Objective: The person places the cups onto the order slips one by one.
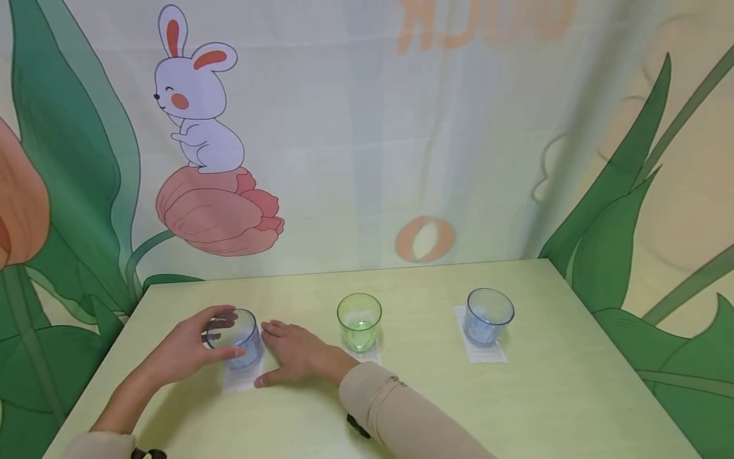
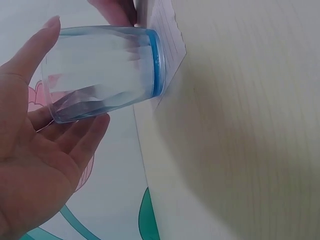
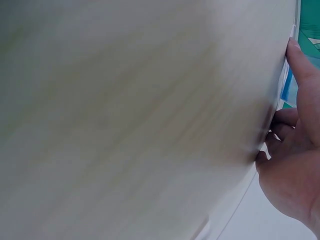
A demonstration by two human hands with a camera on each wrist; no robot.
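Note:
My left hand [image 1: 182, 344] holds a clear blue-tinted glass [image 1: 250, 344] near its rim, thumb on the near side and fingers on the far side. The glass stands upright on a white paper slip [image 1: 242, 384] with faint lines. In the left wrist view, the thumb and fingers lie on opposite sides of the glass [image 2: 105, 70], whose base is at the paper [image 2: 167, 37]. To the right of that glass, my right hand [image 1: 295, 352] rests palm down with its fingers extended, touching the slip's edge. The right wrist view shows the right hand [image 3: 295, 135] against the tabletop.
A green glass [image 1: 359, 328] stands on another slip of paper [image 1: 373, 354] at the table's middle. Farther right, a second blue glass [image 1: 487, 325] stands on its own slip [image 1: 486, 356]. A printed curtain [image 1: 321, 159] hangs behind the pale table [image 1: 573, 395].

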